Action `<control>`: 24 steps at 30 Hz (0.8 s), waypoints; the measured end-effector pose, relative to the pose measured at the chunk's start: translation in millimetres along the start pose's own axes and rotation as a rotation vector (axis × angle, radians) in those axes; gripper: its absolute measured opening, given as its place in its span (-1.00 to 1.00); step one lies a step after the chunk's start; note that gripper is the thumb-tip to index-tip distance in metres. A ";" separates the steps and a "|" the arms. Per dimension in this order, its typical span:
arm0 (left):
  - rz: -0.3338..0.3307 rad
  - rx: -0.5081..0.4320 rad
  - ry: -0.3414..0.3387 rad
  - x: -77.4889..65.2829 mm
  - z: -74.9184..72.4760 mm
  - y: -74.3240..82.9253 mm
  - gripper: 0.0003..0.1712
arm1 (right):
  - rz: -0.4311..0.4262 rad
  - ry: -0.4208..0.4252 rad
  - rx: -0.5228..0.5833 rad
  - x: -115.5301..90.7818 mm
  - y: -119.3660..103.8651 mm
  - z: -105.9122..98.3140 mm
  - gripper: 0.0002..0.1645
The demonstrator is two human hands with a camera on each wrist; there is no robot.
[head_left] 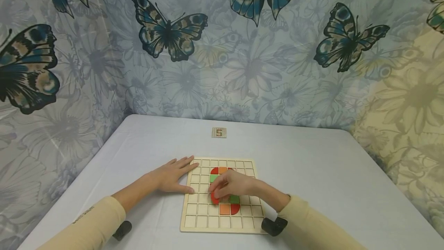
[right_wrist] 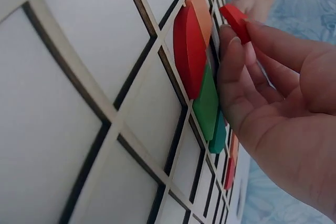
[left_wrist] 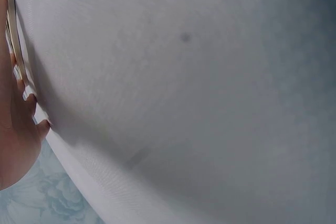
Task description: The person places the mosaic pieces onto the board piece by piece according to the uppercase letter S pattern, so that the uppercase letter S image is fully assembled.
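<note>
A pale wooden grid board [head_left: 191, 221] lies on the white table. Thumb and fingers of my right hand [head_left: 237, 184] pinch a small red piece [right_wrist: 236, 23] just above the board's middle-left squares. Spread flat, my left hand [head_left: 172, 176] rests at the board's left edge, fingertips and thumb touching it. Set in the grid are a red quarter-round piece [head_left: 235, 209], an orange square [head_left: 224, 209], a green square [head_left: 234, 199] and, farther up, another green one [head_left: 213, 178]. The right wrist view also shows a teal piece [right_wrist: 216, 136]. My right hand hides some middle squares.
A small card [head_left: 219, 132] with a gridded S-like figure lies behind the board. Dark wrist devices sit at both sleeves, the right one [head_left: 274, 227] by the board's lower right corner. Butterfly-patterned cloth [head_left: 249, 68] hangs around the table.
</note>
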State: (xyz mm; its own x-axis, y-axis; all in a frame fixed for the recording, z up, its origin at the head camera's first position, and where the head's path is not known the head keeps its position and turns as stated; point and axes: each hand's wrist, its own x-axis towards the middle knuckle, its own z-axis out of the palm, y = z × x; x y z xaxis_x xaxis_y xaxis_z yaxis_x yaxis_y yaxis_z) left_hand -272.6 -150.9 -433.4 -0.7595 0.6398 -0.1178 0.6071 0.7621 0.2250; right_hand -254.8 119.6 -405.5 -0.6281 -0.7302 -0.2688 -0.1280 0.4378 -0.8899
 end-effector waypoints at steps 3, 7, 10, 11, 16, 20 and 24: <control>0.002 -0.002 0.000 -0.6 -0.7 0.8 0.08 | -0.011 -0.003 -0.026 1.1 -1.9 2.1 -0.83; 0.004 -0.005 0.001 -1.2 -1.3 1.7 0.08 | -0.021 -0.004 -0.067 2.7 -4.2 3.8 -0.85; 0.001 -0.008 0.000 -1.3 -1.3 1.9 0.07 | -0.013 -0.004 -0.091 3.9 -6.3 4.6 -0.85; 0.000 -0.009 0.000 -1.3 -1.2 2.0 0.07 | -0.010 -0.003 -0.098 4.2 -6.9 4.9 -0.85; 0.002 -0.011 -0.001 -1.2 -1.2 2.8 0.07 | -0.020 0.006 -0.171 5.7 -7.4 6.6 -0.86; -0.001 -0.004 0.003 -0.3 -0.7 1.9 0.08 | -0.044 0.023 -0.231 5.7 -5.6 7.2 -0.86; -0.002 0.011 0.005 0.4 -0.2 1.2 0.08 | -0.078 0.029 -0.237 5.2 -3.2 8.8 -0.86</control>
State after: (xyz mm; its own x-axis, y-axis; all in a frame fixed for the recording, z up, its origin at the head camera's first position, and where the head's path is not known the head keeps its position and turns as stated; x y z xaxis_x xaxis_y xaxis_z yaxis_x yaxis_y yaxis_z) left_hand -272.2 -149.8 -432.9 -0.7616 0.6380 -0.1137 0.6083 0.7643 0.2139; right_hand -250.9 109.8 -407.2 -0.6305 -0.7528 -0.1894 -0.3514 0.4944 -0.7951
